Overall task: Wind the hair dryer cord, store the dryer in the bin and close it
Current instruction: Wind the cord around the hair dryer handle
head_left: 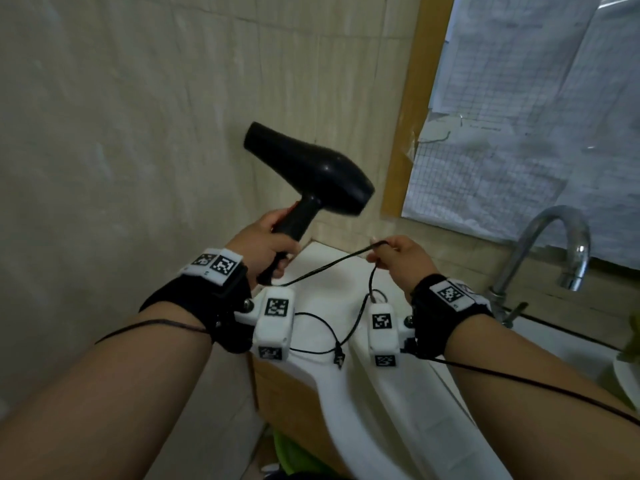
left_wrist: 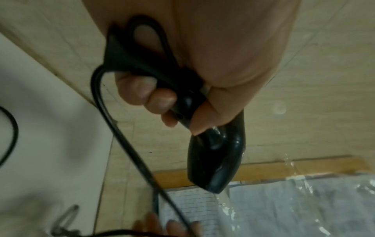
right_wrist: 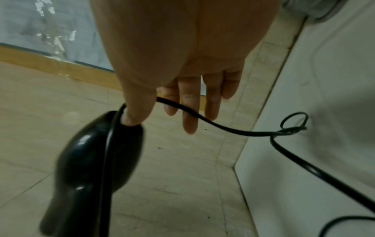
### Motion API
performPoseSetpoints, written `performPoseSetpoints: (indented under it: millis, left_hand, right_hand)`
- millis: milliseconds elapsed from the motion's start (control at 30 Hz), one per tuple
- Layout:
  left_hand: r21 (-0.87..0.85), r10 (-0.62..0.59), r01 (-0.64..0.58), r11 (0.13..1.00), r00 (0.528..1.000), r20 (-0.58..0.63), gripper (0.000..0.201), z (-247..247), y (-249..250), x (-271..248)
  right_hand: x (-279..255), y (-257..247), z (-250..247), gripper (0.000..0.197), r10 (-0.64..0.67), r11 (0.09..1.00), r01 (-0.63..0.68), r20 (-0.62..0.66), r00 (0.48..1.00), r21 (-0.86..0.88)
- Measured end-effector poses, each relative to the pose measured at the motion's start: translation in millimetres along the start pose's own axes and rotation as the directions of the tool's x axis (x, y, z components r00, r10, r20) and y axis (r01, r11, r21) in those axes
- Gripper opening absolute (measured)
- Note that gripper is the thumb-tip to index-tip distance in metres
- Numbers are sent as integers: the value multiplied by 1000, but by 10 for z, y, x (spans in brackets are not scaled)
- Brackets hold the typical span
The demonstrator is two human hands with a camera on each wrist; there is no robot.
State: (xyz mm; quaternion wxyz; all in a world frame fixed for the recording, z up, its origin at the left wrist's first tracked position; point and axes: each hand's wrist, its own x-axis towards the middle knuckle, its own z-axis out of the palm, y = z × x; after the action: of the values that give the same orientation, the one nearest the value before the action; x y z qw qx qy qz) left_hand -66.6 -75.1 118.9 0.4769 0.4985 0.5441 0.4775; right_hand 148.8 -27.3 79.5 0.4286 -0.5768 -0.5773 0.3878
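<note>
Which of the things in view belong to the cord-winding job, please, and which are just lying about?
Part of the job:
- hair dryer, handle gripped by the left hand
- cord, pinched by the right hand, its plug lying on the white counter

Just lying about:
- faucet
- plastic-covered window

The bin is not in view.

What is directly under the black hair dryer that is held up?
Under the hair dryer are its cord and the white counter. The left hand covers most of the handle.
</note>
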Motion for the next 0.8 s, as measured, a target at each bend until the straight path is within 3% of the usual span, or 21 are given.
performPoseSetpoints:
  millis: [200,400,600,700,800]
  left_hand:
    - [409,-24,-11,913,997,80,62,-23,-124,-16]
    - [551,-65,-38,834,984,166,62,20,-173,31]
    - [564,-44,-82,821,977,207,48,-3,-142,23]
    - [668,-20,-140,731,974,226,50,-33,-125,-8]
    - [794,-42,-143,591,977,207,54,-19,-114,23]
  right_hand:
    - [12,-219,-218,30,40,998,-45,135,990,34]
    - [42,-276,-451,29,-130,989,135,80,988,-63]
    - [77,-97,-568,27,-49,997,55,100,994,-59]
    - [28,-45,-599,26,-16,985,41,149,989,-168]
    - [34,-118,-622,25,-64,965,101,155,986,-241]
